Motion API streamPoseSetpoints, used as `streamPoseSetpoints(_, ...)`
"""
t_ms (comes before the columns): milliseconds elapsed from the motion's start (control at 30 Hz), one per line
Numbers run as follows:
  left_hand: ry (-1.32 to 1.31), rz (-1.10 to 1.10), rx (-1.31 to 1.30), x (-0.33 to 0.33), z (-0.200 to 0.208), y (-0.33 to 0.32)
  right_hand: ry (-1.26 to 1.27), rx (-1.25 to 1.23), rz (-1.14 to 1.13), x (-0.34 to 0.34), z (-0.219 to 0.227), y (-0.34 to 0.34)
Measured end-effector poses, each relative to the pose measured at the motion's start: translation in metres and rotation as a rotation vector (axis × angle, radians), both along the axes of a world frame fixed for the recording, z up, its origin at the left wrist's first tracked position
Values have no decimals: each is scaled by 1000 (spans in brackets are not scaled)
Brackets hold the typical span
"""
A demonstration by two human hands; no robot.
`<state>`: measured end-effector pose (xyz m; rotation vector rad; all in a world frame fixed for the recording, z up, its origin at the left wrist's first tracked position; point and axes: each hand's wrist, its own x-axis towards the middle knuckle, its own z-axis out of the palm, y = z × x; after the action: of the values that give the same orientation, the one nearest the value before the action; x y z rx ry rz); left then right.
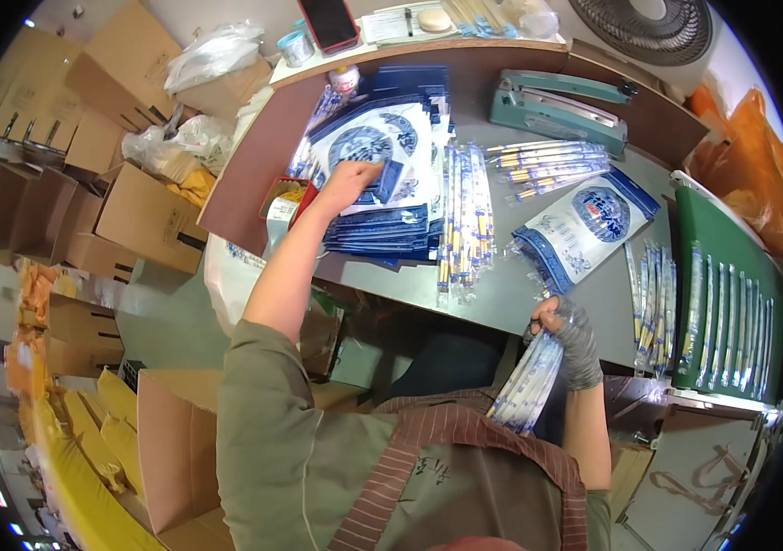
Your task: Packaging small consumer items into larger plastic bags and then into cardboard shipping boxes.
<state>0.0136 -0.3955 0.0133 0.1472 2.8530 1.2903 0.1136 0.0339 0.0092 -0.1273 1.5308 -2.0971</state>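
My left hand (353, 186) reaches over a stack of blue-and-white printed plastic bags (364, 142), its fingers pinched together on the top bag. Close to my body, my right hand (573, 342), wrapped in grey over palm and wrist, is closed around a bundle of wrapped chopsticks (529, 381) that slants down toward my lap. Beside the stack lies a long row of wrapped chopsticks (467, 216). Farther right, a filled printed bag (586, 228) rests at an angle on the grey table, just beyond my right hand.
A green heat sealer (557, 110) stands at the back behind more wrapped chopsticks (552, 165). At right, single packets lie on a green board (731, 303). A phone (329, 23) and a fan (646, 28) are at the far edge. Cardboard boxes (148, 220) crowd the left.
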Motion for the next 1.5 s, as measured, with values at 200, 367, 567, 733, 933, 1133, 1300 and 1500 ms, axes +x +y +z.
streamPoseSetpoints(200, -25, -134, -104, 20, 24, 0, -36, -43, -88, 12, 6, 14)
streamPoseSetpoints(367, 680, 158, -284, 62, 42, 170, 14, -93, -151, 27, 7, 27)
streamPoseSetpoints(567, 205, -267, 213, 114, -68, 303, 409, 22, -137, 38, 24, 16)
streamPoseSetpoints(733, -346, -206, 392, 87, -51, 280, 198, -154, -136, 17, -26, 9)
streamPoseSetpoints(933, 7, -97, 323, 102, -51, 283, 211, -50, -166, 13, -44, 13)
streamPoseSetpoints(1133, -45, -288, 372, 95, -86, 266, 251, -171, 14, 24, 16, -8)
streamPoseSetpoints(1300, -191, -179, 520, 81, -49, 260, 325, -15, -114, 5, -41, -2)
streamPoseSetpoints(1500, 114, 85, 426, 91, -68, 275, 383, 338, -189, 10, -52, -1)
